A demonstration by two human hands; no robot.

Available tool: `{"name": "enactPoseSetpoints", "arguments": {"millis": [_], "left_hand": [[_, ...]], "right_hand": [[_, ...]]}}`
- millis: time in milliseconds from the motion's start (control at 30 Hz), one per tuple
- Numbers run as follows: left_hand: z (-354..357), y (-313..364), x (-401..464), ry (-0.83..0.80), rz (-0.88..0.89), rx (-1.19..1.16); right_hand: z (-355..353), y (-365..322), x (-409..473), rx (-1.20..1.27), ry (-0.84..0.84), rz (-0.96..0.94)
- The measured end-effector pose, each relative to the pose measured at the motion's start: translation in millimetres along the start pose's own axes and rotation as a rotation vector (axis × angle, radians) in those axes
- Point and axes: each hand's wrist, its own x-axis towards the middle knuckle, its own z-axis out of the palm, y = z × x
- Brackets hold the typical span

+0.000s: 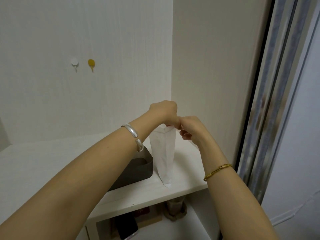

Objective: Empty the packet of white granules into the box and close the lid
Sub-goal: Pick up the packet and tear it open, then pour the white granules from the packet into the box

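A tall white packet hangs upright above the white shelf, its bottom corner near the shelf surface. My left hand and my right hand both pinch its top edge, fingers touching each other. A dark brown box stands open on the shelf just left of the packet, partly hidden behind my left forearm. No lid is visible, and the granules inside the packet cannot be seen.
Two small hooks, one white and one yellow, stick to the back wall. A side panel rises right of the packet, with a sliding door frame beyond. Several items sit on the lower shelf.
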Motion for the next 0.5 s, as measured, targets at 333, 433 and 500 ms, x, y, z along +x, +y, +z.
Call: {"name": "enactPoseSetpoints", "arguments": {"millis": [333, 433, 500], "left_hand": [[10.5, 2.5, 3.1, 0.077, -0.044, -0.130], [7.9, -2.9, 0.9, 0.125, -0.054, -0.194], [4.2, -7.0, -0.2, 0.160, -0.056, -0.256]], "right_hand": [[-2.6, 44.0, 12.2, -0.110, -0.030, 0.168], [3.9, 60.0, 11.5, -0.159, -0.151, 0.280], [7.1, 66.9, 10.6, -0.186, -0.186, 0.326]]}}
